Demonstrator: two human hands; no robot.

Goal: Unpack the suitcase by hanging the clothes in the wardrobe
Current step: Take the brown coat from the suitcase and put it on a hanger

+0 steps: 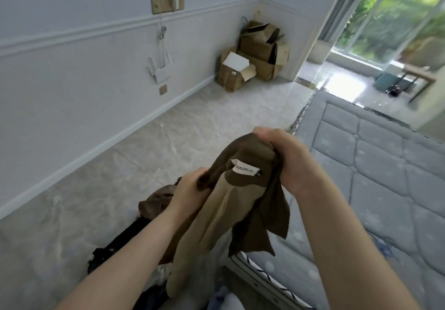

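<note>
A brown garment (231, 203) is gripped at its collar by the left hand (190, 189) and right hand (284, 155), its length hanging straight down, label facing up, beside the bed (375, 165).

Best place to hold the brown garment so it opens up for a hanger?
Hold the brown garment at the collar, either side of the white label, coming from above. The left hand and right hand already grip there, and the body hangs free below.
</note>
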